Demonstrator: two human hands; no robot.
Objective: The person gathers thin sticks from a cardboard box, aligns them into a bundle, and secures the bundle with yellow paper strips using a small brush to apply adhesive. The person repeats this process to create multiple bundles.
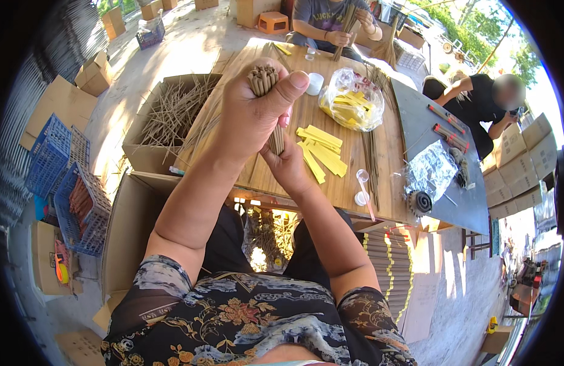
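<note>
Both my hands grip one bundle of thin brown incense sticks (263,80), held upright above the near part of the wooden table (257,174). My left hand (250,119) is closed around the upper part, thumb across it, and the bunched ends stick out above the fist. Lower down, my right hand (288,163) wraps the same bundle; its fingers are partly hidden. Just right of that hand lie loose yellow paper strips (321,152). Beyond them sits a clear plastic bag (362,119) holding more yellow strips. A white jar (315,84) stands near my left thumb.
An open carton (138,152) of loose sticks stands left of the table. Blue crates (80,210) are farther left. A pink-handled tool (365,195) lies near the front edge. Across the table one person (331,21) holds sticks; another (477,97) crouches at right beside stacked cartons (514,165).
</note>
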